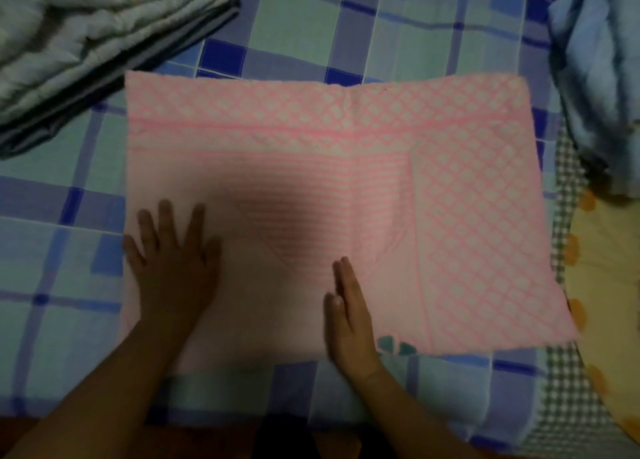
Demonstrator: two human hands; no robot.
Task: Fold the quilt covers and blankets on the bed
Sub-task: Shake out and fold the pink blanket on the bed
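Pink blanket with white diamond-lattice border [381, 188], folded to a rectangle, lies flat mid-frame on the blue-green plaid bedsheet [62, 285]. Left hand [173, 261] presses flat on its lower-left part, fingers spread wide. Right hand [349, 313] rests on edge at lower centre, fingers straight and together. Folded pale grey-green quilt [86, 43] upper left; crumpled light blue cloth [595, 77] upper right. No containers visible.

head view looks steeply down, close over the bed [311, 25], from its near edge
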